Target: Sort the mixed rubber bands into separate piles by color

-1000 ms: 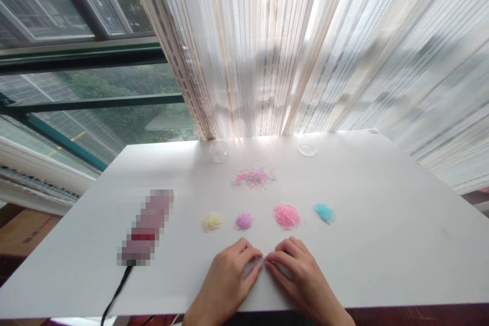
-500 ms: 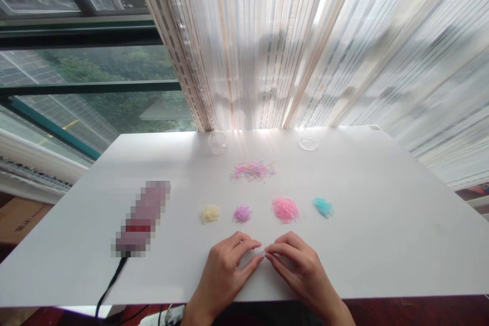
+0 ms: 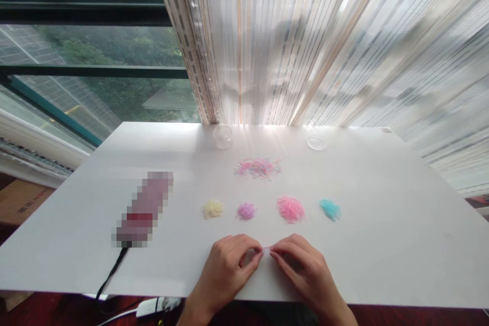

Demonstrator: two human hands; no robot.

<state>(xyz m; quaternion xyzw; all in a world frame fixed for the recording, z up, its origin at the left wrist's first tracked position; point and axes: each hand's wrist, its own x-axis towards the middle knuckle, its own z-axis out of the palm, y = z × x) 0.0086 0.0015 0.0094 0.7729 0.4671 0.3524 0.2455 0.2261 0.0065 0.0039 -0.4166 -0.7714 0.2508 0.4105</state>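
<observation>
Between my two hands runs a short, thin pinkish strand [image 3: 266,248] that looks like a small elastic band. One end is pinched in the thumb and fingertips of my left hand [image 3: 233,262]. My right hand [image 3: 301,262] pinches the other end the same way. Both hands are just above the near part of the table. Beyond them lies a row of small heaps of thin bands: yellow [image 3: 213,209], purple [image 3: 246,211], pink [image 3: 291,209] and turquoise [image 3: 330,209]. Farther back is a loose mixed-colour heap [image 3: 258,167].
A clear plastic cup [image 3: 223,137] and a clear round lid [image 3: 317,142] sit near the far edge of the white table [image 3: 382,244]. On the left lies a pixelated pinkish object [image 3: 143,209] with a black strap [image 3: 112,272]. A power strip [image 3: 153,307] is below the near edge.
My fingertips have moved slightly apart, and the strand now shows between them. My left fingers have closed into a tighter pinch. The view has shifted a little.
</observation>
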